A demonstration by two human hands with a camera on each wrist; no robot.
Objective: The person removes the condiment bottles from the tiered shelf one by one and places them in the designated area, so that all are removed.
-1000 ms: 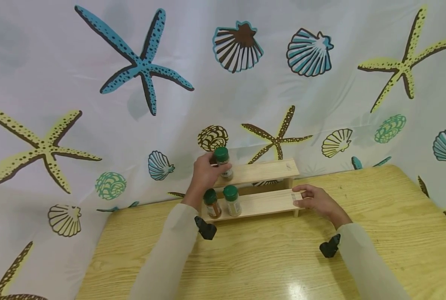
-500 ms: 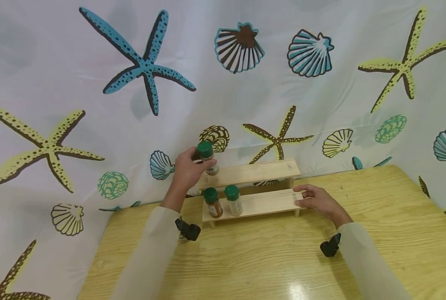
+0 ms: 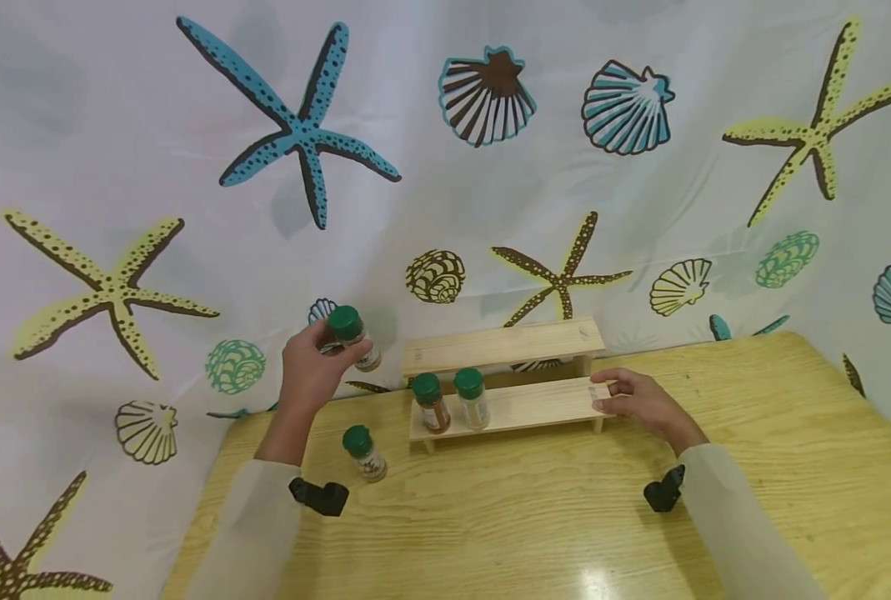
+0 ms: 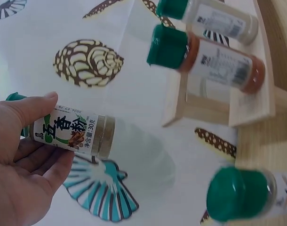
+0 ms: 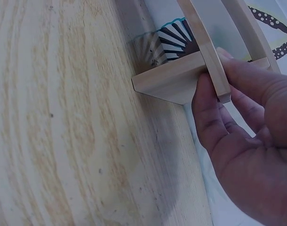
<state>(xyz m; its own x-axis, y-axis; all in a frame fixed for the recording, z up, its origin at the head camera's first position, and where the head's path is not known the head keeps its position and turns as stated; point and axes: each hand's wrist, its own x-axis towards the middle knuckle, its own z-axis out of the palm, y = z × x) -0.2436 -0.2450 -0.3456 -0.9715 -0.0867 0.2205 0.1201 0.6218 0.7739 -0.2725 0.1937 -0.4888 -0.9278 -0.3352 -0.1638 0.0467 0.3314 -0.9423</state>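
Note:
My left hand [image 3: 312, 371] grips a green-capped spice jar [image 3: 357, 340] in the air left of the two-tier wooden rack [image 3: 505, 343]. In the left wrist view that jar shows a white label with Chinese writing and brownish powder at its base. My right hand [image 3: 636, 400] pinches the right end of the rack's lower shelf [image 3: 538, 406], thumb on one face and fingers on the other in the right wrist view. On the left of that shelf stand a jar of reddish-orange spice [image 3: 433, 408] and a jar of pale spice [image 3: 473, 403].
Another green-capped jar [image 3: 366, 457] stands on the wooden table [image 3: 520, 508], left of the rack and in front of the held jar. A white cloth [image 3: 385, 250] with starfish and shell prints hangs behind the table.
My left hand has lifted the spice jar off the upper shelf and carried it left, past the rack's end. The jar on the table has come into sight. The right hand keeps its hold.

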